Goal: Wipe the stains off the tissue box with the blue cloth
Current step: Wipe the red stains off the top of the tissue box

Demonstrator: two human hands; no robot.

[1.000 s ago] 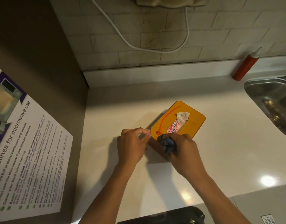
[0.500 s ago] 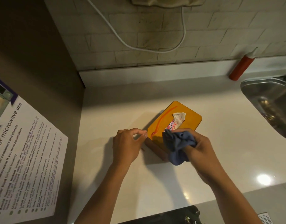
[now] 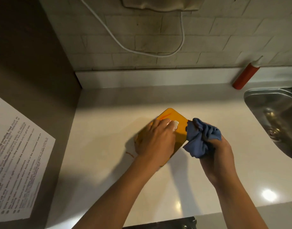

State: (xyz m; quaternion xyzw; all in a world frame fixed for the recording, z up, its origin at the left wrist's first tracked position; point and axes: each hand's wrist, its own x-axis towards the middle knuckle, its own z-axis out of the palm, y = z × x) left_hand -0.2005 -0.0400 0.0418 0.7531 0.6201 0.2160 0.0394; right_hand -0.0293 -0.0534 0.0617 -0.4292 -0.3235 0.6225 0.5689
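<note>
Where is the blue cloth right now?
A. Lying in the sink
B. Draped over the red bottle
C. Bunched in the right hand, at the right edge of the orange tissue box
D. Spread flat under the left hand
C: the blue cloth is bunched in the right hand beside the tissue box, while the left hand rests on the box top.

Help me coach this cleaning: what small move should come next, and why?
Probably bring the cloth in the right hand across onto the box top toward the red streak. The left hand lies on the box, steadying it, the streak is unwiped at the far corner, and the cloth sits bunched at the box's right edge.
</note>
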